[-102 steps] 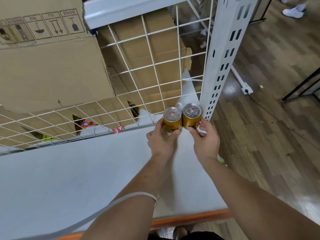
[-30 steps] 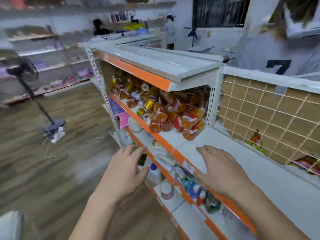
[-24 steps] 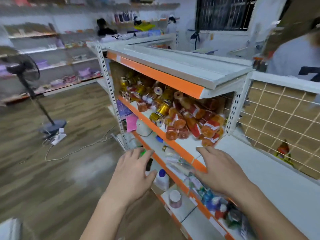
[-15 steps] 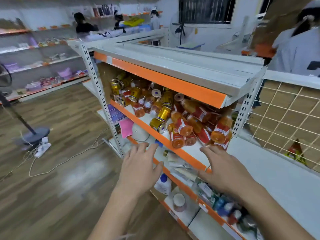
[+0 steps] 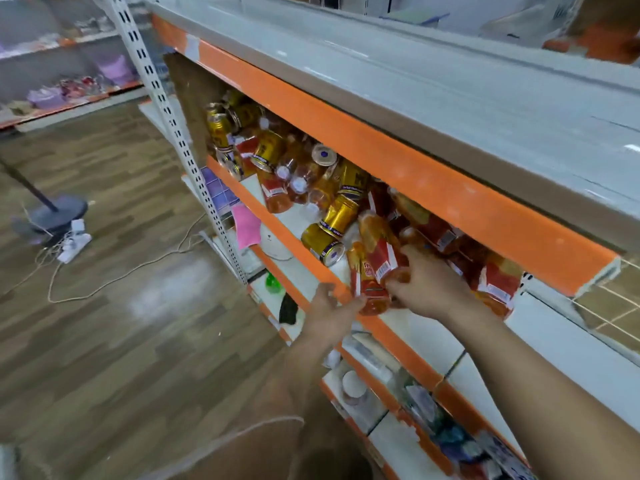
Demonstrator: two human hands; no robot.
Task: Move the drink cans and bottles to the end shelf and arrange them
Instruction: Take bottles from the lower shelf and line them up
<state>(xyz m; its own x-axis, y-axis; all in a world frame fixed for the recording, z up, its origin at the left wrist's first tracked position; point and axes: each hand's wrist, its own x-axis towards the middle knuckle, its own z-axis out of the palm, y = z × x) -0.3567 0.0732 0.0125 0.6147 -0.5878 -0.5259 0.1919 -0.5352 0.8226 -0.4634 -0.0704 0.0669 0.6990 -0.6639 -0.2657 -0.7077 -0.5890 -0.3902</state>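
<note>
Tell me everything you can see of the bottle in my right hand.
The bottle is clear plastic, full of amber drink, with a red label and a white barcode patch. It lies tilted on the shelf behind the orange edge, among other bottles and gold cans. The right hand grips its lower part.

Left hand (image 5: 329, 315), right hand (image 5: 427, 289): bare, forearms bare up to frame edge. Thin white cord (image 5: 256, 427) runs across left forearm near elbow.
</note>
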